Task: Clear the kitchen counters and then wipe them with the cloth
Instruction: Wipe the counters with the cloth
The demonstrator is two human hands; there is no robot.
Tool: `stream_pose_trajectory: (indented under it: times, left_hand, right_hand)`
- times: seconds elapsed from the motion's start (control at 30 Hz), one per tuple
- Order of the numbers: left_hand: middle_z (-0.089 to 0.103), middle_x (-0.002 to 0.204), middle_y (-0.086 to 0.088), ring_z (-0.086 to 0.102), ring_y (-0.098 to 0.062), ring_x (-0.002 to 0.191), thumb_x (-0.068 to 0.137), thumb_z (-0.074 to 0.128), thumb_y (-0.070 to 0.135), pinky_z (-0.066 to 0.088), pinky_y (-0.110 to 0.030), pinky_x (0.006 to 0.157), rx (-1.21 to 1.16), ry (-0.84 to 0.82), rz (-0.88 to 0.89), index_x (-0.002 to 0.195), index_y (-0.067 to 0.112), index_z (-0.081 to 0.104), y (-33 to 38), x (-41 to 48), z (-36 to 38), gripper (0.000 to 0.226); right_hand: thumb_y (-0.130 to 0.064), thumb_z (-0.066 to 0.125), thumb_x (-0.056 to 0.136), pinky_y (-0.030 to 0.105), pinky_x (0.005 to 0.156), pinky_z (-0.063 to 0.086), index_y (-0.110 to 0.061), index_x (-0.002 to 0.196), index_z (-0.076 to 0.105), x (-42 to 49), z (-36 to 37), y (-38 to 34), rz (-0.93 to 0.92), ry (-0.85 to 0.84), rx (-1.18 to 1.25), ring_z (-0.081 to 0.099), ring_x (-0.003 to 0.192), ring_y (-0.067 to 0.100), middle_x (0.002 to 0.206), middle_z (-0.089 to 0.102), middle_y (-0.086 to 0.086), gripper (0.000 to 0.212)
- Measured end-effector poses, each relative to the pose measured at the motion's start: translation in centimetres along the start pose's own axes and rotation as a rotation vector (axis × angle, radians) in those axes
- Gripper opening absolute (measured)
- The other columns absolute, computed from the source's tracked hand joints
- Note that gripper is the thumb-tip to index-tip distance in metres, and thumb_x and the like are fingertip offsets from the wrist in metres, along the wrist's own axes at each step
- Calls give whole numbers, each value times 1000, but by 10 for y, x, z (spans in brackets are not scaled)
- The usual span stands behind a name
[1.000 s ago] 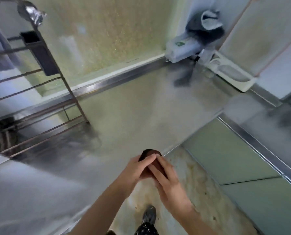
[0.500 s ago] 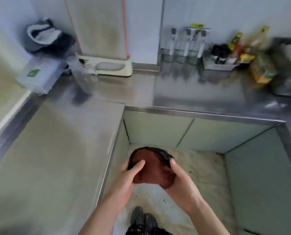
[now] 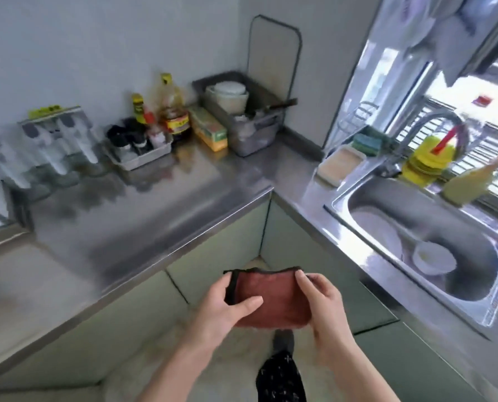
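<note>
Heavy blur at the back: the dispensers [image 3: 56, 140] on the left are just pale smears, the label on the oil bottle [image 3: 173, 113] is unreadable, and what's inside the grey metal bin [image 3: 242, 120] is hard to make out beyond a white tub. The sink [image 3: 415, 210] is cut off at the right edge, and your fingers under the cloth are hidden. You've got the cloth [image 3: 273, 297] in both hands, in mid-air over the floor and in front of the cupboard corner, not touching the worktop [image 3: 160, 216]. Left hand [image 3: 221, 310] has its thumb laid on top w/ fingers beneath, a firm grip. Right hand [image 3: 326, 300] is curled round the right edge, grip closed on it too. The cloth is soft and rust-red w/ black trim, roughly rectangular. The worktop is brushed steel, glossy and L-shaped. A white bowl [image 3: 433, 258] sits in the steel basin. Vs half a sec ago the cloth was a bunched, rounded wad and now it's spread flatter btwn your hands. Your view has also swung right, bringing the sink in.
</note>
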State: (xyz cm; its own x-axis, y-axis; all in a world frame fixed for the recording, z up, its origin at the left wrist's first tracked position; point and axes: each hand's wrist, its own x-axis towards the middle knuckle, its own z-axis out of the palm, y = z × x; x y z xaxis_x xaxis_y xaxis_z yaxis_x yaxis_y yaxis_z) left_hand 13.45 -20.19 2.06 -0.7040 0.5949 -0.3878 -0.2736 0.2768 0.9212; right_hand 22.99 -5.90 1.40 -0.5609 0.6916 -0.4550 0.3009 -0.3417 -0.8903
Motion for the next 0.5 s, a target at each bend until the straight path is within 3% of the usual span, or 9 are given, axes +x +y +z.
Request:
stream_pose_trajectory:
  times: [0.1, 0.23, 0.3, 0.37, 0.5]
  left_hand:
    - [72, 96, 7, 67, -5, 87, 70, 79, 19, 49, -16, 74, 35, -42, 58, 105, 19, 63, 42, 71, 41, 39]
    - [72, 97, 11, 66, -1, 89, 67, 79, 34, 50, -18, 78, 21, -60, 66, 104, 23, 63, 98, 161, 94, 41]
    - [72, 98, 5, 67, -5, 87, 77, 72, 21, 49, -21, 76, -103, -55, 50, 100, 24, 61, 124, 206, 116, 26]
    - [71, 100, 0, 67, -9, 86, 83, 63, 5, 50, -25, 74, -172, -78, 62, 104, 27, 56, 150, 251, 132, 31]
    - [69, 97, 5, 63, -13, 96, 84, 52, -9, 48, -24, 76, 10, -220, 192, 96, 29, 66, 196, 329, 151, 43]
  right_hand:
    - [-25, 59, 90, 35, 68, 44, -22, 80, 62, 66, -30, -38, -90, 51, 46, 55, 73, 16, 82, 63, 5, 11]
    - [-23, 54, 93, 31, 61, 39, -19, 84, 58, 149, -65, -91, -108, 103, 105, 49, 70, 17, 77, 56, 5, 10]
    - [-22, 54, 93, 37, 63, 41, -19, 85, 59, 191, -79, -118, -146, 142, 141, 50, 74, 19, 80, 57, 6, 9]
    - [-18, 56, 92, 44, 66, 45, -19, 87, 59, 232, -91, -147, -183, 191, 172, 53, 78, 22, 84, 59, 7, 6]
    - [-1, 56, 88, 32, 61, 43, -18, 92, 58, 303, -107, -198, -236, 222, 255, 54, 73, 19, 84, 61, 7, 17]
